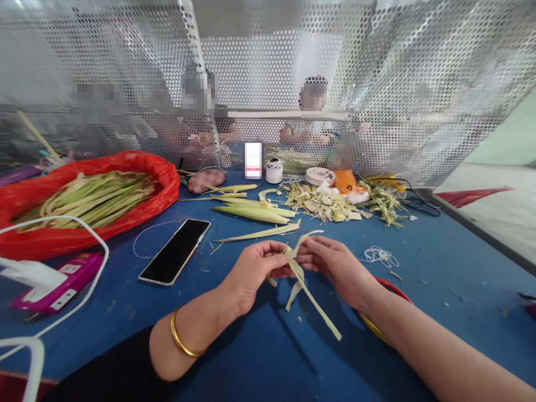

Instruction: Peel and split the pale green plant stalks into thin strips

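Observation:
Over the front of the blue table, my left hand (257, 271) pinches some pale green husk-like leaf strips (315, 301) between thumb and fingers. One long narrow piece points down toward me, and shorter curled ones hang beside it. My right hand (333, 262) is closed around the upper end of a strip, close by the left fingertips; its own fingertips are partly hidden. Just beyond both hands lie a thin loose strip (263, 231) and a small stack of broader green leaves (255, 212).
On the left are a red bag (165, 195) of long leaves, a phone (175, 252) and a purple power strip (79, 273). Leaf scraps (318, 202), a tape roll (320, 176) and tangled white thread (380, 257) lie right. A perforated screen (268, 67) stands behind, with people beyond.

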Demonstrator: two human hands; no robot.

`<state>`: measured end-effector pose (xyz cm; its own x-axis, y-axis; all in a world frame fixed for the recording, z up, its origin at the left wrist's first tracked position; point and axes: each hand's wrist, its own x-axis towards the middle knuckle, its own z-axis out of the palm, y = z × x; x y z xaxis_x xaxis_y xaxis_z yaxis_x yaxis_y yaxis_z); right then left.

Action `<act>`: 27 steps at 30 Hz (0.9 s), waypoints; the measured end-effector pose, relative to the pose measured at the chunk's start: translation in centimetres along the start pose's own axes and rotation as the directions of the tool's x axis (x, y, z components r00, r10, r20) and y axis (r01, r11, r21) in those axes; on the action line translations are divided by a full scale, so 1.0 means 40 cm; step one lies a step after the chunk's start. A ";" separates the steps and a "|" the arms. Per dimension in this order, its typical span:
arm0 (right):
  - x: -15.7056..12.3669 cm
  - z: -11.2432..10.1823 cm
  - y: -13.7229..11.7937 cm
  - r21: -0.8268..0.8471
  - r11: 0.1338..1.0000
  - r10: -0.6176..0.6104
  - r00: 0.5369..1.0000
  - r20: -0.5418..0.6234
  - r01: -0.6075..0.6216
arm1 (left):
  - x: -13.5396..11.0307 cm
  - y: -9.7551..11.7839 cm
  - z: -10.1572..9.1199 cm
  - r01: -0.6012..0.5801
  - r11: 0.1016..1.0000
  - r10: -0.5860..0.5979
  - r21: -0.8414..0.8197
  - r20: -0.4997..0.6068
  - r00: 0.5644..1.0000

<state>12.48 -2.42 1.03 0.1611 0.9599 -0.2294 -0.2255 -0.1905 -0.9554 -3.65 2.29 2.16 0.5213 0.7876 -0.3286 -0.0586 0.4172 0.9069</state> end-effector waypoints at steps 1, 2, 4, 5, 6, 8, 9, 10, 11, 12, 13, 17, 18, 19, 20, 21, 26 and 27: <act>-0.002 0.001 0.000 -0.011 0.999 0.047 0.994 0.094 -0.047 | 0.002 0.001 -0.003 -0.005 1.000 0.005 -0.002 -0.017 1.000; -0.007 0.003 -0.002 -0.060 0.997 0.063 0.980 0.187 -0.052 | 0.003 0.003 -0.005 -0.011 1.000 0.010 -0.003 -0.034 0.999; -0.020 0.005 -0.013 -0.201 0.979 0.023 0.960 0.280 0.035 | 0.005 0.007 -0.009 -0.021 1.000 0.021 0.002 -0.061 0.998; -0.026 0.005 -0.021 -0.269 0.958 -0.027 0.962 0.273 0.103 | 0.005 0.009 -0.010 -0.029 1.000 0.030 0.009 -0.071 0.997; -0.031 0.004 -0.030 -0.327 0.931 -0.085 0.965 0.248 0.166 | 0.005 0.011 -0.010 -0.039 0.999 0.040 0.018 -0.078 0.996; -0.038 -0.001 -0.048 -0.383 0.886 -0.190 0.958 0.214 0.261 | 0.003 0.014 -0.010 -0.056 0.998 0.059 0.037 -0.088 0.994; -0.039 -0.004 -0.055 -0.383 0.877 -0.221 0.951 0.218 0.291 | 0.002 0.015 -0.009 -0.063 0.997 0.067 0.049 -0.093 0.993; -0.040 -0.008 -0.061 -0.367 0.877 -0.236 0.944 0.230 0.309 | 0.001 0.016 -0.009 -0.068 0.996 0.074 0.058 -0.101 0.992; -0.040 -0.011 -0.065 -0.341 0.886 -0.240 0.940 0.241 0.314 | 0.000 0.016 -0.008 -0.073 0.995 0.080 0.067 -0.109 0.991; -0.040 -0.015 -0.067 -0.305 0.902 -0.234 0.940 0.248 0.306 | -0.002 0.017 -0.007 -0.077 0.994 0.086 0.075 -0.117 0.989; -0.040 -0.018 -0.067 -0.261 0.923 -0.216 0.942 0.256 0.282 | -0.003 0.017 -0.007 -0.083 0.993 0.094 0.085 -0.122 0.988; -0.040 -0.026 -0.062 -0.035 0.998 -0.044 0.938 0.344 0.060 | -0.004 0.015 -0.008 -0.118 0.985 0.131 0.129 -0.096 0.987; -0.040 -0.026 -0.061 0.003 1.000 -0.012 0.931 0.364 0.011 | -0.003 0.014 -0.008 -0.124 0.983 0.135 0.134 -0.081 0.987; -0.039 -0.025 -0.059 0.026 1.000 0.002 0.930 0.368 -0.013 | -0.002 0.012 -0.009 -0.128 0.982 0.138 0.136 -0.069 0.988; -0.039 -0.023 -0.058 0.034 0.999 0.000 0.935 0.354 -0.013 | -0.001 0.010 -0.009 -0.128 0.982 0.137 0.139 -0.058 0.989; -0.037 -0.021 -0.057 0.030 1.000 -0.014 0.944 0.331 0.004 | -0.001 0.008 -0.009 -0.125 0.982 0.133 0.144 -0.049 0.990; -0.032 -0.009 -0.045 -0.035 0.989 -0.135 0.969 0.205 0.145 | 0.000 0.002 -0.009 -0.077 0.986 0.082 0.148 -0.022 0.996; -0.032 -0.008 -0.042 -0.054 0.983 -0.164 0.969 0.184 0.176 | -0.001 0.001 -0.009 -0.067 0.989 0.070 0.134 -0.018 0.997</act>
<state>12.96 -3.40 2.89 0.0161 0.9994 -0.0319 -0.1416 -0.0293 -0.9895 -3.98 2.45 2.11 0.5003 0.8231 -0.2688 0.0213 0.2987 0.9541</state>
